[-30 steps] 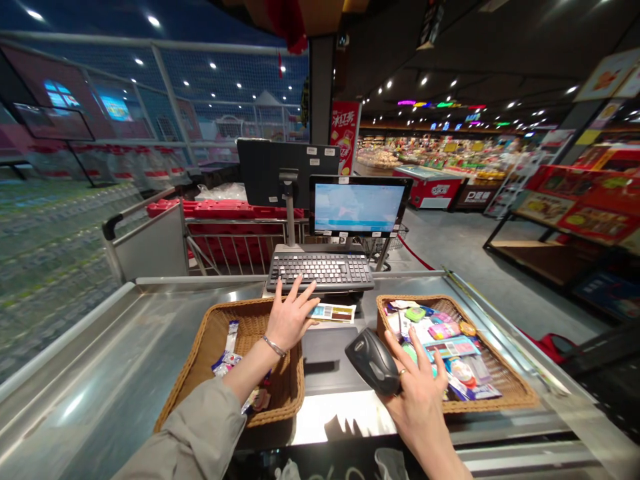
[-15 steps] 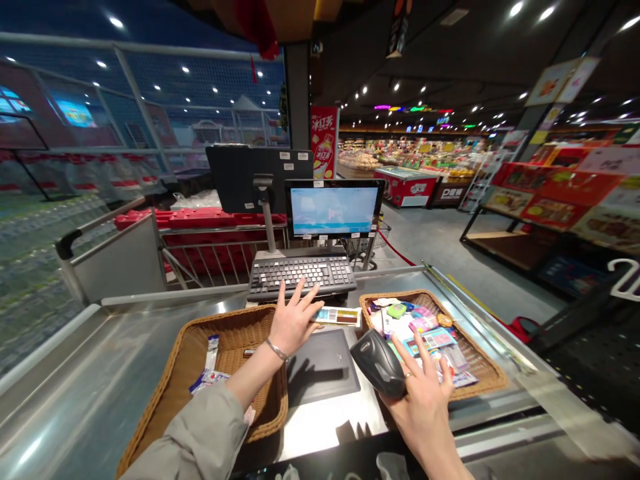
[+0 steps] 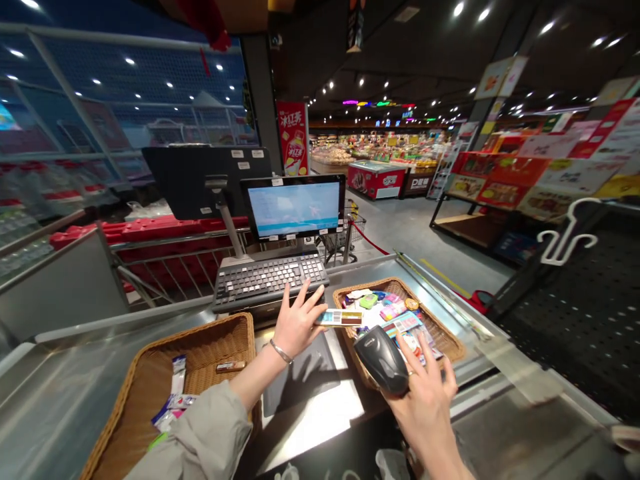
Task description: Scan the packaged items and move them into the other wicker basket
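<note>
My left hand (image 3: pixel 296 323) is raised over the checkout counter with fingers spread, pinching a small flat colourful packet (image 3: pixel 340 318) between thumb and finger, just below the black keyboard (image 3: pixel 270 281). My right hand (image 3: pixel 425 393) grips a black barcode scanner (image 3: pixel 383 360) over the near edge of the right wicker basket (image 3: pixel 447 337), which holds several small colourful packets. The dark scanner pad (image 3: pixel 300 373) lies between the two baskets.
A left wicker basket (image 3: pixel 150 380) holds a few wrapped snacks. The cashier screen (image 3: pixel 294 208) stands behind the keyboard on the steel counter (image 3: pixel 55 393). Red shopping baskets and a metal rail sit beyond. A black pegboard rack (image 3: pixel 575 313) stands at right.
The view has swung to the right. My left hand stays by the keyboard with the packet. My right hand with the scanner sits slightly nearer the right basket.
</note>
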A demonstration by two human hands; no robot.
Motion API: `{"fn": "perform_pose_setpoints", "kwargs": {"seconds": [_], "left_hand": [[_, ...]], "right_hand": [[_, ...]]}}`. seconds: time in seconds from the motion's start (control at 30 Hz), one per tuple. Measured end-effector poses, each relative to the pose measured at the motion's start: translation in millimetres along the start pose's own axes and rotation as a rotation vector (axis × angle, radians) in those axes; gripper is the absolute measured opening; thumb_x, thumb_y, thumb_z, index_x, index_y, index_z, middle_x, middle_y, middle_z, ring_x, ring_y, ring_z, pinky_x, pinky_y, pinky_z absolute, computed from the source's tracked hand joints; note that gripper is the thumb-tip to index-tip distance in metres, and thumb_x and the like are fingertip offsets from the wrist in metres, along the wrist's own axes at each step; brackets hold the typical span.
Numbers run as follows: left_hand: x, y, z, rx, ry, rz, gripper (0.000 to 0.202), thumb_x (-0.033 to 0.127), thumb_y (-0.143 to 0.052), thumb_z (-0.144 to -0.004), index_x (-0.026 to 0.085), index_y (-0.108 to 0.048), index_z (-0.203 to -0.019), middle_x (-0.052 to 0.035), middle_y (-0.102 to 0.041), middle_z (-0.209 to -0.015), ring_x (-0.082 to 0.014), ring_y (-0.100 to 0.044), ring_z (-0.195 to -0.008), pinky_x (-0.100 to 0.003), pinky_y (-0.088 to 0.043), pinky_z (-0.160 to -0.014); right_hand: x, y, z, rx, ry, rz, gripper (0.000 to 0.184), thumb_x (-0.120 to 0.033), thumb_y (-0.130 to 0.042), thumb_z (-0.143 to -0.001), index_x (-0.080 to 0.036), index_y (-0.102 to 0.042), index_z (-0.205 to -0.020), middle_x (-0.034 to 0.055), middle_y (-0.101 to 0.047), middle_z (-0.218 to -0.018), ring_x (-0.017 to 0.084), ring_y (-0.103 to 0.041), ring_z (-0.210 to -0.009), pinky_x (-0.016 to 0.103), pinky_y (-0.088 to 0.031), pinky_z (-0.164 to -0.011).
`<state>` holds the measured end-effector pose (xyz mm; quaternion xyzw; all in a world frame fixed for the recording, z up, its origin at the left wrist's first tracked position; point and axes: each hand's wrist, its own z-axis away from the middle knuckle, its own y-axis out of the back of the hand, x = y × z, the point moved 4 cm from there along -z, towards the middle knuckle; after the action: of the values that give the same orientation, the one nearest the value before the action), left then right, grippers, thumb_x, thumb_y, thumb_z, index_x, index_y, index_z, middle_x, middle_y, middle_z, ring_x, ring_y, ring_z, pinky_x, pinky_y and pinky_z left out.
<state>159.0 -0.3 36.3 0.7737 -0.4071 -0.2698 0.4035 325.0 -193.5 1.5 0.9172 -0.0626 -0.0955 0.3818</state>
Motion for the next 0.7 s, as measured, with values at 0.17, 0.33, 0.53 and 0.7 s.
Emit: {"fn": "perform_pose_setpoints", "kwargs": {"seconds": [0.17,0.33,0.53,0.7], "left_hand": [[21.8,-13.2,-17.0,0.001,-0.051,0.056,0.041,0.045,-0.069,-0.079,0.027,-0.064,-0.115,-0.0067,-0.046,-0.148,-0.0362,-0.024,-0.144,-0.072,-0.009,-0.114],[37.5,-25.3,-30.4,0.0,-0.092,0.085,0.041,0.045,-0.067,-0.08,0.026,-0.063,-0.116,-0.0068,-0.046,-0.148,-0.0354,-0.022,-0.145,-0.071,-0.008,-0.115],[55.4,-38.7,-45.7,0.001,-0.139,0.132,0.043,0.048,-0.065,-0.081,0.025,-0.061,-0.117,-0.0065,-0.047,-0.147,-0.0343,-0.021,-0.146,-0.07,-0.004,-0.115],[76.0,-49.6,-61.3,-0.008,-0.193,0.184,0.04,0.049,-0.063,-0.082,0.024,-0.062,-0.113,-0.007,-0.048,-0.147,-0.0342,-0.021,-0.146,-0.069,0.0,-0.116]], "right_hand": [[18.9,7.4,6.6,0.039,-0.082,0.028,0.027,-0.036,-0.049,-0.086,-0.021,-0.064,-0.103,0.0091,-0.064,-0.127,0.032,-0.037,-0.137,0.06,-0.017,-0.11],[35.5,13.1,13.1,0.032,-0.133,0.067,0.024,-0.035,-0.05,-0.085,-0.021,-0.066,-0.097,0.0093,-0.064,-0.127,0.034,-0.038,-0.136,0.062,-0.016,-0.11],[56.1,19.0,21.3,0.075,-0.203,0.137,0.03,-0.041,-0.048,-0.086,-0.021,-0.066,-0.099,0.0086,-0.067,-0.121,0.036,-0.044,-0.13,0.065,-0.015,-0.108],[70.6,24.0,29.1,0.078,-0.25,0.168,0.028,-0.041,-0.047,-0.087,-0.022,-0.067,-0.095,0.0072,-0.067,-0.121,0.036,-0.045,-0.129,0.064,-0.016,-0.107]]}}
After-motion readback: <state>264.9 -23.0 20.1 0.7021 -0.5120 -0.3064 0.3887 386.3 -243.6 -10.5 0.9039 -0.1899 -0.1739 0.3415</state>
